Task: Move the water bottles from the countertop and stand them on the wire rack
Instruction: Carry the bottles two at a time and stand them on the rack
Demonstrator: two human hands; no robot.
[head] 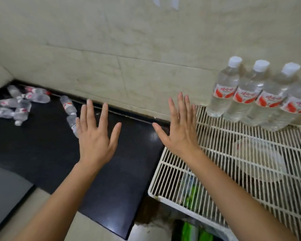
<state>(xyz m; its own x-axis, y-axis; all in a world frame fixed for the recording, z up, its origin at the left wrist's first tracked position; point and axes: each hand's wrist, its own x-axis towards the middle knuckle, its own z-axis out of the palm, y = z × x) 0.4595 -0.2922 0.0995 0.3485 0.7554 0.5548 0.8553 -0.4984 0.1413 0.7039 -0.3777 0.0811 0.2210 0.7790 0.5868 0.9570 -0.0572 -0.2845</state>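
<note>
Several clear water bottles with red labels and white caps stand upright in a row at the back of the white wire rack, against the wall. Several more bottles lie on their sides in a pile at the far left of the black countertop. One lying bottle is near the wall, and another lies partly behind my left hand. My left hand hovers over the counter with straight, spread fingers and holds nothing. My right hand is spread the same way at the rack's left edge, empty.
A tiled wall runs behind the counter and rack. Under the rack I see a pale round dish and green items. A grey surface sits at the lower left, below the counter's front edge.
</note>
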